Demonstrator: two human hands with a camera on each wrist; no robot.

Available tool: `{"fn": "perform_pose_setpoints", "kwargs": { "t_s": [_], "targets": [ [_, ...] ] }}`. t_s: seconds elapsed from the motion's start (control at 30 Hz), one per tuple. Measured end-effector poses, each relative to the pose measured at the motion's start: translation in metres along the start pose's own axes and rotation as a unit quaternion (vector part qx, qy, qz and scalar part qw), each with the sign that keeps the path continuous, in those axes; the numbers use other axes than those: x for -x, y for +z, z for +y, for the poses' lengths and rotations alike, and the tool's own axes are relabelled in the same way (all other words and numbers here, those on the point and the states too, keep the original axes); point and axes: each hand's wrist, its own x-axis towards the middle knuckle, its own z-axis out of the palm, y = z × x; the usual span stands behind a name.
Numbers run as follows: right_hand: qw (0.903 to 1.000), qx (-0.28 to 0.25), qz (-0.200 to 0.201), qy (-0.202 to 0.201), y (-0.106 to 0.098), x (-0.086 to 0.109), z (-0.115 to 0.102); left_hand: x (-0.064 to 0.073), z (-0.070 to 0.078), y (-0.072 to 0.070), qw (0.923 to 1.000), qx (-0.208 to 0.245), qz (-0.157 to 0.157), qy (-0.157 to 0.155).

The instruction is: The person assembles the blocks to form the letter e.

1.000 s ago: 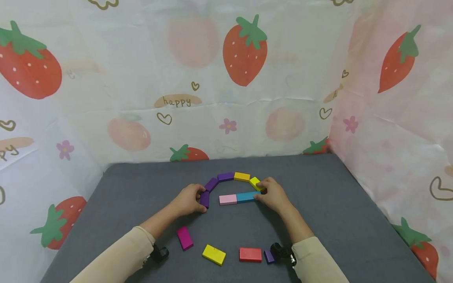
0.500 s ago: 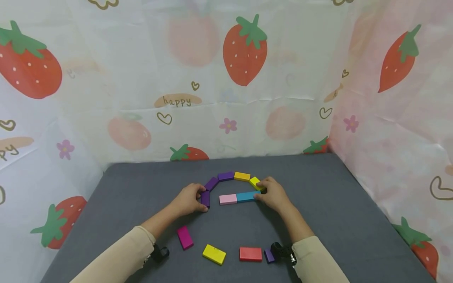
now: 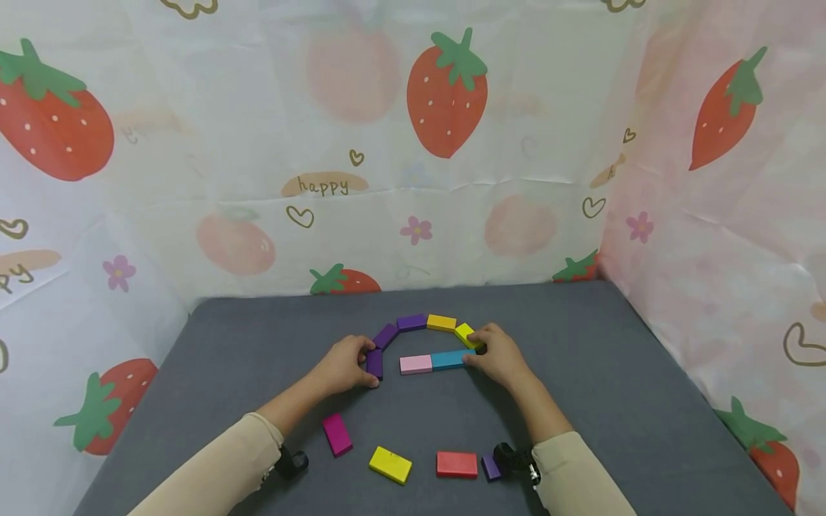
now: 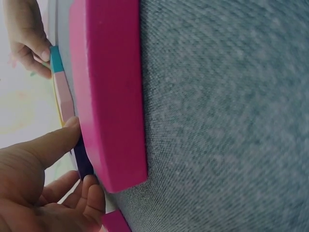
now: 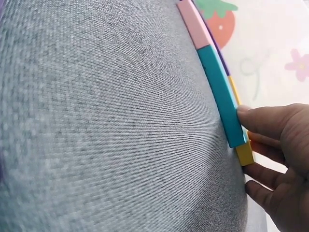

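Observation:
In the head view, blocks form an arch on the grey cloth. My left hand (image 3: 342, 364) pinches the purple block (image 3: 374, 364) at the arch's left foot, thumb at its near end and fingers at the far end. Two more purple blocks (image 3: 411, 322), an orange-yellow block (image 3: 442, 322) and a bright yellow block (image 3: 465, 334) continue the curve. At its right side my right hand (image 3: 502, 358) holds the bright yellow block between fingers and thumb. That thumb (image 5: 258, 119) also lies against the blue block (image 5: 219, 94), which joins a pink block (image 3: 416, 364) end to end under the arch.
Nearer the front lie a magenta block (image 3: 337, 434), a yellow block (image 3: 390, 464), a red block (image 3: 457, 464) and a small purple block (image 3: 491, 467) beside the right wrist's camera (image 3: 513, 459). A strawberry-print sheet (image 3: 387, 236) hangs behind the table.
Since a second ago, my left hand has nudged the purple block at the left foot slightly to the right. My right hand has stayed in place.

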Motion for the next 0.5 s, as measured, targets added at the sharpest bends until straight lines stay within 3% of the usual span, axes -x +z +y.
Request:
{"fn": "perform_pose_setpoints", "kwargs": {
  "t_s": [0.3, 0.5],
  "targets": [
    [1.0000, 0.002, -0.001, 0.003, 0.001, -0.002, 0.000, 0.005, 0.003, -0.005, 1.0000, 0.002, 0.001, 0.001],
    [1.0000, 0.004, -0.001, 0.002, 0.001, -0.002, 0.001, 0.008, 0.005, -0.018, 0.9999, 0.015, 0.005, 0.005]
  ]
}}
